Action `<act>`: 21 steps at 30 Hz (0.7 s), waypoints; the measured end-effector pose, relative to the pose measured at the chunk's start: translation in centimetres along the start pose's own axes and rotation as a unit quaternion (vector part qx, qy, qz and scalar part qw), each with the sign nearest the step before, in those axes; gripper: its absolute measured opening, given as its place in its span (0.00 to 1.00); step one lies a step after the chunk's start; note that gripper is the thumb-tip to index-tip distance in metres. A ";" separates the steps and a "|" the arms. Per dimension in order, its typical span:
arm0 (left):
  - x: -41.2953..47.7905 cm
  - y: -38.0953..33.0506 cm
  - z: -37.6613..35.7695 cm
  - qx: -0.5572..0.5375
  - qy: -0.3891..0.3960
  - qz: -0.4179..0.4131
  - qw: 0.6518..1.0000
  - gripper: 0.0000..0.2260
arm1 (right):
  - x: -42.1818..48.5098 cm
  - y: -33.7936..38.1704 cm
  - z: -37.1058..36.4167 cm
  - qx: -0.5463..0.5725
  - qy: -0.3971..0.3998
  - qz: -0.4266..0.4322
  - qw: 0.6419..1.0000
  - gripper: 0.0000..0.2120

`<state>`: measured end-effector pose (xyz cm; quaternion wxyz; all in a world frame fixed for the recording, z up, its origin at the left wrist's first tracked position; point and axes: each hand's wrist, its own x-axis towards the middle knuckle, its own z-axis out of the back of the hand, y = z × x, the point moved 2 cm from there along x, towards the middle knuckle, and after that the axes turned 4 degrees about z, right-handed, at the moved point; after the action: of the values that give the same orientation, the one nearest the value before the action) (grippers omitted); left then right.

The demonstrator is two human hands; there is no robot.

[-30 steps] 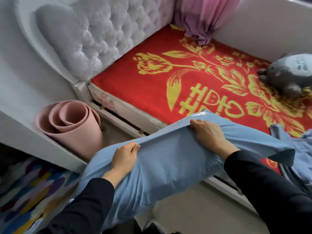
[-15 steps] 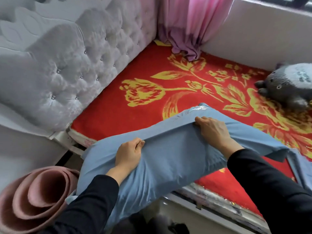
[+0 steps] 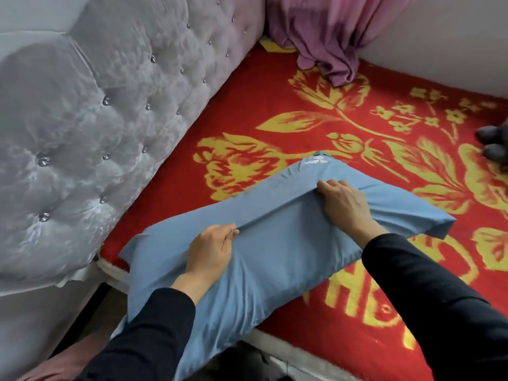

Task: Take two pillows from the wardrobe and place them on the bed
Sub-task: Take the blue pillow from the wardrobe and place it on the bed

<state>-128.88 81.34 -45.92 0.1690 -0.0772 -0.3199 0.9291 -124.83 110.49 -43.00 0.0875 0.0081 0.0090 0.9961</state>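
A light blue pillow (image 3: 275, 259) hangs over the near edge of the bed (image 3: 275, 100), which is covered by a red blanket with yellow flowers. My left hand (image 3: 211, 251) grips the pillow's upper edge near its left end. My right hand (image 3: 343, 204) grips the same edge further right, nearer the middle of the bed. The pillow's lower left part reaches past the bed's edge toward me, and my dark sleeves hide part of it. No second pillow is in view.
A grey tufted headboard (image 3: 96, 127) runs along the left side of the bed. A pink curtain (image 3: 330, 42) drapes onto the far corner. A grey plush toy (image 3: 494, 149) shows at the right edge. A pink rolled mat (image 3: 63, 364) lies at the bottom left.
Both hands have carried the pillow forward and left, over the bed and closer to the headboard. The view has moved in with them, so the mat and plush toy are mostly out of frame.
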 end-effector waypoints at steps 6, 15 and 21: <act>2.7 1.3 -5.2 0.083 0.164 -0.005 0.983 0.12 | 2.8 -0.8 -5.3 0.008 0.057 -0.064 0.996 0.10; 7.5 2.4 -10.3 0.075 0.294 -0.027 0.952 0.12 | -3.4 0.8 -11.9 0.091 0.171 -0.210 0.958 0.10; 11.3 5.4 -10.4 0.078 0.253 -0.003 0.964 0.34 | -7.7 6.9 -13.7 0.253 0.094 -0.447 0.853 0.31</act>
<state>-138.20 87.36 -57.79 0.2528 -0.2955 -0.1931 0.9008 -118.67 102.10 -56.66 0.5166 -0.0684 0.2719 0.8090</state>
